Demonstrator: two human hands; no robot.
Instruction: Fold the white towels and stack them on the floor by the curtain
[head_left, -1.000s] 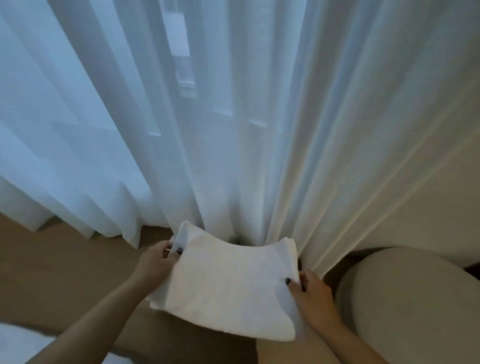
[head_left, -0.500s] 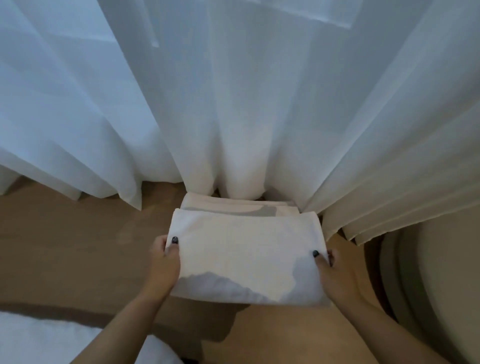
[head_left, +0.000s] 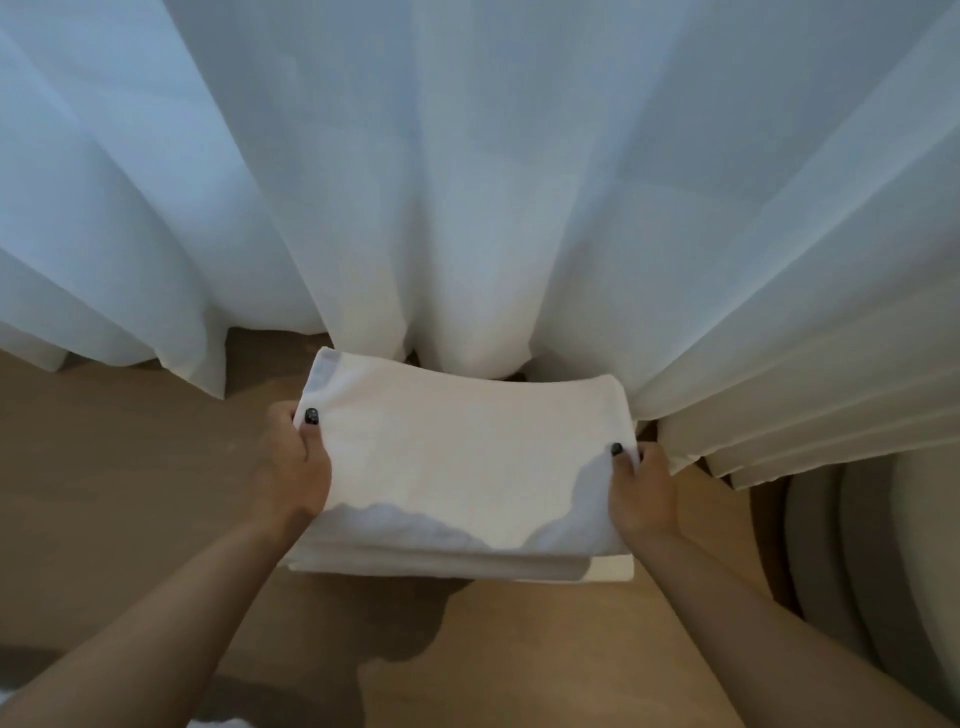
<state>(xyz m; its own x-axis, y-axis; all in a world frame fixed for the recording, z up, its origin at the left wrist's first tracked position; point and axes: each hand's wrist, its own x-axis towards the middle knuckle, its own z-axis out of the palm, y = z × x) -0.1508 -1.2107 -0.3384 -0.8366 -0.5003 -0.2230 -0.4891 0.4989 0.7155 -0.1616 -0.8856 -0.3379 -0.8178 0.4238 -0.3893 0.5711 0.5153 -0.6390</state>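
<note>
Placing | left hand (head_left: 296, 467) and right hand (head_left: 641, 491) gripping folded towel (head_left: 467, 457) | lowering it squarely, edges matching stack (head_left: 613, 569) beneath hands | releasing both together

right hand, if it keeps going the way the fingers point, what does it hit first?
The right hand grips the folded towel's right edge, pointing away from the person. Straight on, it would probably meet the white curtain's lower folds first; depth is unclear.

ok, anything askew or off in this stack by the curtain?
Slightly. The top towel, held at both sides by the left hand and right hand, sits off-square: a lower towel juts out at the near right corner. No stains or damage visible.
</note>
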